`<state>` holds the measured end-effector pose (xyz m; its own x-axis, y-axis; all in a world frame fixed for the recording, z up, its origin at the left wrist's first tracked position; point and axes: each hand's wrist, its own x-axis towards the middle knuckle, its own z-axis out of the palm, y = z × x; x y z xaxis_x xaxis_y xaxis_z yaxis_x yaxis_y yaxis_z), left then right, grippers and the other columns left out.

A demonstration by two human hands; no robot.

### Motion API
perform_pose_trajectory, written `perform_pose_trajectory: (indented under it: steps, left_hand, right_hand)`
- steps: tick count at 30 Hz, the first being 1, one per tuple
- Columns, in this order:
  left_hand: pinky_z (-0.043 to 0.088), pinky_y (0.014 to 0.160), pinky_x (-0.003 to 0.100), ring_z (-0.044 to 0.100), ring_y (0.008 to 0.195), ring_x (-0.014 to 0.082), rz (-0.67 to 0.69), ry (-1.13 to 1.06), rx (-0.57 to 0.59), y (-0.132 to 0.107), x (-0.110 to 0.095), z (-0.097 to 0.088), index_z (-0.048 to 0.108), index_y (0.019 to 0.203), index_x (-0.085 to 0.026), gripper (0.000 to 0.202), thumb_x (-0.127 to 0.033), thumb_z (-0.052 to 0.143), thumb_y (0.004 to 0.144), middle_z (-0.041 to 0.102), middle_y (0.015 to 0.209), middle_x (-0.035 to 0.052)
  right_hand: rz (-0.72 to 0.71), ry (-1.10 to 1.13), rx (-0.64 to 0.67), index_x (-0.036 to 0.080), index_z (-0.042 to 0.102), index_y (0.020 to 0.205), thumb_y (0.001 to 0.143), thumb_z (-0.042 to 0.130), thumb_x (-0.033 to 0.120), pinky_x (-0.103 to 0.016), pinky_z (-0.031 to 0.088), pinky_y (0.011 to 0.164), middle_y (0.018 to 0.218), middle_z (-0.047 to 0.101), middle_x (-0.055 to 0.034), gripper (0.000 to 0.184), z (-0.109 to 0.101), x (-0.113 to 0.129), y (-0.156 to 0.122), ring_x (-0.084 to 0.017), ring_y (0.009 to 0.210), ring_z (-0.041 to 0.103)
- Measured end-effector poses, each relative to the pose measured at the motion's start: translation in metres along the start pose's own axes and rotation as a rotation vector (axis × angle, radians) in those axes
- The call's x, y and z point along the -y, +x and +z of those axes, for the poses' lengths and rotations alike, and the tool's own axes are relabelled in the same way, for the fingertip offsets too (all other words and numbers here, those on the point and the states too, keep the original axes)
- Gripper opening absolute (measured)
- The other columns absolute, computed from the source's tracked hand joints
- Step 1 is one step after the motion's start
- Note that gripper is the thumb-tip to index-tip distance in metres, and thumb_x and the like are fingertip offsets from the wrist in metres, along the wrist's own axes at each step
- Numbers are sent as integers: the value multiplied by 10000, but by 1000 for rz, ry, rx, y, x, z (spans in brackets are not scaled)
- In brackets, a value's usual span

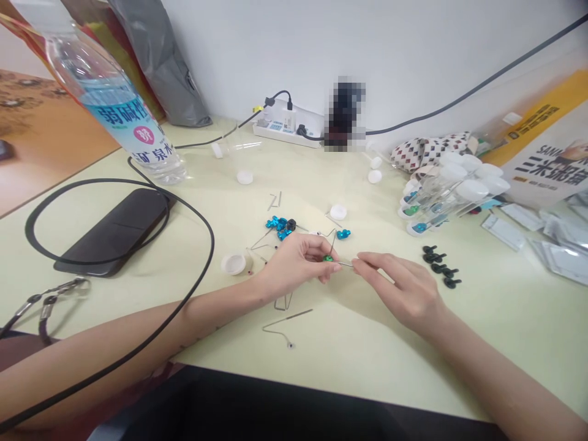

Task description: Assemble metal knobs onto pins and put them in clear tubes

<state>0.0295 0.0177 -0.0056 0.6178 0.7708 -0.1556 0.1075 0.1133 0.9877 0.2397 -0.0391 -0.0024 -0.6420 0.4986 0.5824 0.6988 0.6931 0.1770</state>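
Between the thumb and fingers of my left hand (303,256) is a small green metallic part (327,259), with a bent thin wire (332,241) rising beside it. My right hand (399,282) pinches a thin metal rod (345,264) whose other end meets the green part at my left fingertips. Just beyond my left hand lie several blue metallic parts (278,225) and a black one (291,225). Another blue part (343,234) sits apart, near a white cap (339,212). A bent wire with a small round end (290,345) lies on the table in front.
A black cable (212,233) loops over a dark phone (114,236) and across my left forearm. A water bottle (124,116) stands at left. Several black screws (441,268) lie to the right, before capped clear tubes (448,193). A power strip (285,125) is at the wall.
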Motion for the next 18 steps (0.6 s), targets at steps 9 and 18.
perform_pose_trajectory:
  steps: [9, 18]
  left_hand:
    - [469, 544, 180, 566, 562, 71, 14, -17, -9, 0, -3, 2, 642, 772, -126, 99, -213, 675, 738, 614, 647, 3]
    - [447, 537, 189, 541, 552, 70, 37, 11, -29, -1, -2, 2, 651, 774, -126, 106, -232, 645, 766, 595, 634, 0]
  right_hand:
    - [269, 288, 46, 188, 621, 1012, 887, 489, 109, -218, 492, 573, 763, 661, -35, 199, 8, 4, -4, -109, 649, 601]
    - [1007, 1166, 213, 171, 586, 1068, 897, 495, 360, -216, 488, 431, 626, 618, 6, 271, 12, 14, 10, -105, 463, 568]
